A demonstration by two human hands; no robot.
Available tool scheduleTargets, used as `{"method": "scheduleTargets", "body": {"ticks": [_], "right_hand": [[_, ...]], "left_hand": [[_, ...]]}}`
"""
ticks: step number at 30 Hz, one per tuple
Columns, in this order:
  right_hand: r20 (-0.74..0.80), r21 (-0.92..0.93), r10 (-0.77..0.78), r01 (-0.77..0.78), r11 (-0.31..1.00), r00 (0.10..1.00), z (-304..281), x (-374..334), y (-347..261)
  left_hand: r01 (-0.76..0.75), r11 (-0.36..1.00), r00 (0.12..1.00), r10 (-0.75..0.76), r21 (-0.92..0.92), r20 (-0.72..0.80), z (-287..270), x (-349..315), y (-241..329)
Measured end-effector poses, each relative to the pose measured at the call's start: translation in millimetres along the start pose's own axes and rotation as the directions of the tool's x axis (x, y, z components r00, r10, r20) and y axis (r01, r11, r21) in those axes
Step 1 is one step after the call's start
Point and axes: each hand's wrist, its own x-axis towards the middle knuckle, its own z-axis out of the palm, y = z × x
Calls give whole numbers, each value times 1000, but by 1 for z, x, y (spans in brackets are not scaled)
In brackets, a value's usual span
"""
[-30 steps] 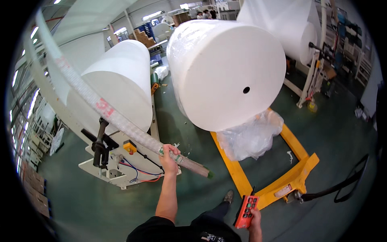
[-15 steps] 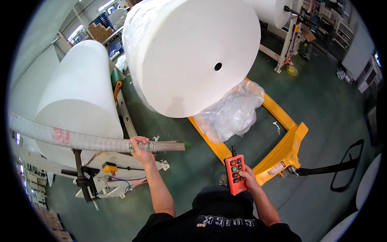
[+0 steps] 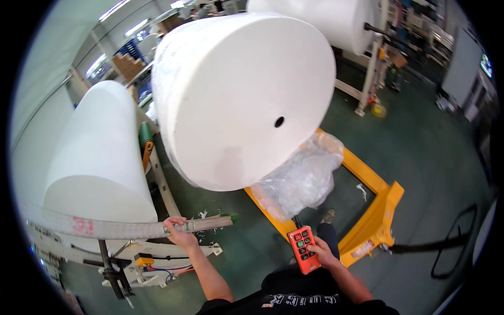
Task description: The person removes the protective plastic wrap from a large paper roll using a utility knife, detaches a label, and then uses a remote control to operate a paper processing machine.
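My left hand [image 3: 179, 233] grips a long, pale, tube-like piece [image 3: 123, 230] near its brownish end, which has a green tip. Red marks show farther along it, and it runs off to the left in front of a white roll. In my right hand [image 3: 324, 252] is an orange-red handheld remote control [image 3: 304, 250] with several black buttons and a green one; my thumb lies over its right-hand buttons. Ahead is a huge white paper roll [image 3: 252, 100] with a dark core hole, clear film partly round its side.
A yellow pallet-jack-like frame [image 3: 375, 220] with a black handle [image 3: 451, 241] stands right, beside crumpled clear plastic [image 3: 302, 178]. At left, another white roll [image 3: 100, 157] sits by a pale machine frame [image 3: 194, 252] with cables. A third roll [image 3: 320, 21] stands at the back.
My view has tilted up, so the rolls and the tube-like piece sit lower in the picture. My leg and shoe now show below the plastic. Both hands keep their holds.
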Motion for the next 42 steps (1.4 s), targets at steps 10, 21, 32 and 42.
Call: {"method": "scheduleTargets", "body": {"ticks": [10,21,32,42], "right_hand": [[-60,-31,-7,5,999,998,-107,87,-90],[-104,-129,-202,188,974,974,-238,187,-232],[-29,-37,-167,165,986,986,-319,258,-296],[171,-227,-34,73,971,985,-389,375,-449]], "left_hand": [[-82,991,982,61,-109,-180,112,27,-42],[-156,963,987,142,-222,-78,284,30,-73],[-268,943,950,224,-198,-216,347,45,-95],[-299,952,914,264,-72,-308,414,15,-97]]}}
